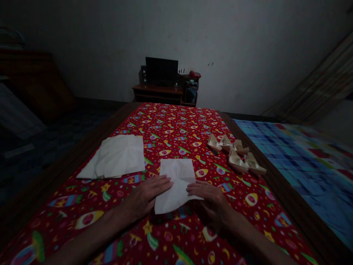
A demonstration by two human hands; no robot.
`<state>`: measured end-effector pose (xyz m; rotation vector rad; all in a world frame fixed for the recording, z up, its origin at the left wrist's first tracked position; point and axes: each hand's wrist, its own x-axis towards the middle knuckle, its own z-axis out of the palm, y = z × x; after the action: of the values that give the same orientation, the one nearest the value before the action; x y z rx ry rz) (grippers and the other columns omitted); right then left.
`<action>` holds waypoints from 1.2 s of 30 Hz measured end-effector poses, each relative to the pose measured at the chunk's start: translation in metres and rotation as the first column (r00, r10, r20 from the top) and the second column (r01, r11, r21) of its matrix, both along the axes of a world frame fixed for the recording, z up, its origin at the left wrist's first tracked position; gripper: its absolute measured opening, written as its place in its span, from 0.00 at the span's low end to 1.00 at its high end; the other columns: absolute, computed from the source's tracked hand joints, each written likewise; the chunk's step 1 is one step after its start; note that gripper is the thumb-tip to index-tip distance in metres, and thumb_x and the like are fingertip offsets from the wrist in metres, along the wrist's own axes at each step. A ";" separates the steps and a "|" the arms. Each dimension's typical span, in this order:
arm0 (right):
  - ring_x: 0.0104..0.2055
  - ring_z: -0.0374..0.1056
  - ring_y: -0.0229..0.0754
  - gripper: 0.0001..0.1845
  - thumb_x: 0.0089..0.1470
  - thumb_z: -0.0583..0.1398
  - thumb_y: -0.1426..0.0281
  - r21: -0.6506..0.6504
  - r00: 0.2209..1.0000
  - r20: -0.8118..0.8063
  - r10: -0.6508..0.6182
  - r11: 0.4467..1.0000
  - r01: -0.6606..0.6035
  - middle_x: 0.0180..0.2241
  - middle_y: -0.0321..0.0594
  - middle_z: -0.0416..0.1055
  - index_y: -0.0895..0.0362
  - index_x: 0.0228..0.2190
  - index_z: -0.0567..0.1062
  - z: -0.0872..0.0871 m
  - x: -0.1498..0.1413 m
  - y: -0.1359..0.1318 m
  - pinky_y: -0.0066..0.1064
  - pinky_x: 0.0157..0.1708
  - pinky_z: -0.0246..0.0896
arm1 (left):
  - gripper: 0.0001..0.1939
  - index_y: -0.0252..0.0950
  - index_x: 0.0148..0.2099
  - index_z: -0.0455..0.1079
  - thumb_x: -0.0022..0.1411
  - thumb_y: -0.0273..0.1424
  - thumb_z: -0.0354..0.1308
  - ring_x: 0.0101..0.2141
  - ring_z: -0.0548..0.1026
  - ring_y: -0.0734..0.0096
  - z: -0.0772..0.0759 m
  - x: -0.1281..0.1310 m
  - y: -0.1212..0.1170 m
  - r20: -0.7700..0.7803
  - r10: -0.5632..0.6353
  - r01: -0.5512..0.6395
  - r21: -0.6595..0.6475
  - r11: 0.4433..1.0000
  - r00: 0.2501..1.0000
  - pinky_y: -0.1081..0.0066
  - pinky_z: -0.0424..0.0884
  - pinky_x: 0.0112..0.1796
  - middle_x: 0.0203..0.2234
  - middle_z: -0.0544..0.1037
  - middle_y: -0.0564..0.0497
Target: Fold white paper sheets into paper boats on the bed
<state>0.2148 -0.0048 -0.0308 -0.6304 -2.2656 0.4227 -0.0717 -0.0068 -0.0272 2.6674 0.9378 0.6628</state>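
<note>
A creased sheet of white paper (178, 180) lies in front of me, its near edge curled up a little off the red cloth. Over its left edge my left hand (147, 193) has its fingers on top, with the thumb mostly hidden at the side. My right hand (212, 197) holds the right edge, fingers above and thumb out of sight below. To the left rests a loose stack of similar paper sheets (120, 156). Several folded paper shapes with pointed tips (238, 160) sit together on the right.
A red patterned cloth (171, 125) covers the long surface under my hands. Beyond its far end stand a dark monitor (161, 70), a speaker (143, 74) and a red telephone (194, 74) on wooden furniture. A blue checked cloth (264, 143) spreads at the right.
</note>
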 end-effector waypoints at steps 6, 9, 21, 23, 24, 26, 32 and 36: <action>0.45 0.71 0.42 0.16 0.56 0.54 0.75 -0.012 0.996 0.093 -0.014 1.000 0.015 0.41 0.43 0.76 0.53 0.46 0.69 0.003 0.016 -0.007 0.41 0.52 0.61 | 0.19 0.38 0.54 0.68 0.62 0.22 0.47 0.53 0.69 0.66 0.005 0.008 -0.003 0.086 -0.044 0.047 -0.038 0.998 0.995 0.62 0.68 0.51 0.49 0.74 0.45; 0.45 0.71 0.41 0.16 0.56 0.53 0.76 -0.056 0.996 0.082 -0.037 0.998 0.042 0.41 0.43 0.76 0.53 0.46 0.70 0.005 0.019 -0.012 0.35 0.47 0.65 | 0.18 0.37 0.50 0.71 0.61 0.21 0.47 0.50 0.72 0.67 0.006 0.010 -0.007 0.174 -0.039 0.052 -0.073 0.996 0.984 0.63 0.70 0.48 0.46 0.76 0.44; 0.19 0.63 0.35 0.15 0.58 0.53 0.66 -0.287 0.888 0.127 -0.441 0.841 0.459 0.19 0.35 0.69 0.58 0.27 0.74 0.007 -0.010 0.008 0.24 0.19 0.54 | 0.20 0.34 0.24 0.70 0.65 0.35 0.47 0.25 0.72 0.71 0.011 0.028 -0.006 0.027 0.446 -0.419 -0.291 0.860 0.895 0.73 0.63 0.28 0.22 0.74 0.50; 0.20 0.62 0.35 0.14 0.58 0.52 0.67 -0.221 0.876 0.161 -0.454 0.849 0.481 0.20 0.36 0.69 0.59 0.29 0.74 0.009 -0.014 0.016 0.25 0.20 0.52 | 0.21 0.35 0.22 0.67 0.65 0.37 0.46 0.23 0.70 0.71 0.013 0.031 -0.003 -0.056 0.515 -0.511 -0.262 0.819 0.855 0.73 0.60 0.26 0.20 0.73 0.51; 0.21 0.63 0.36 0.13 0.58 0.51 0.68 -0.170 0.878 0.170 -0.448 0.864 0.474 0.21 0.37 0.69 0.59 0.30 0.73 0.010 -0.015 0.019 0.25 0.22 0.53 | 0.21 0.35 0.23 0.66 0.65 0.37 0.46 0.23 0.70 0.71 0.014 0.031 -0.001 -0.076 0.535 -0.536 -0.247 0.807 0.841 0.73 0.58 0.26 0.20 0.72 0.51; 0.25 0.64 0.38 0.12 0.58 0.50 0.69 -0.070 0.898 0.157 -0.410 0.903 0.424 0.24 0.41 0.70 0.59 0.31 0.72 0.013 -0.016 0.022 0.27 0.26 0.56 | 0.21 0.35 0.23 0.66 0.65 0.38 0.45 0.23 0.70 0.71 0.014 0.032 0.000 -0.082 0.547 -0.550 -0.232 0.802 0.833 0.73 0.58 0.26 0.20 0.72 0.51; 0.33 0.67 0.38 0.09 0.55 0.57 0.66 -0.347 0.995 0.072 -0.075 0.933 0.096 0.32 0.38 0.73 0.57 0.34 0.74 0.015 -0.010 0.020 0.27 0.34 0.61 | 0.19 0.35 0.24 0.67 0.64 0.36 0.44 0.26 0.71 0.70 0.010 0.027 -0.007 0.105 0.453 -0.411 -0.279 0.868 0.885 0.73 0.63 0.30 0.22 0.72 0.50; 0.27 0.65 0.36 0.11 0.54 0.55 0.69 -0.478 0.990 0.097 -0.107 0.867 0.140 0.24 0.34 0.71 0.58 0.24 0.74 0.008 -0.011 0.022 0.25 0.28 0.59 | 0.19 0.36 0.24 0.66 0.64 0.36 0.45 0.27 0.71 0.69 0.007 0.023 -0.009 0.133 0.438 -0.388 -0.290 0.875 0.889 0.72 0.64 0.31 0.22 0.72 0.50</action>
<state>0.2038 0.0169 -0.0231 -1.0502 -2.1701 0.9342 -0.0488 -0.0155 -0.0200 2.1433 1.4481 0.8083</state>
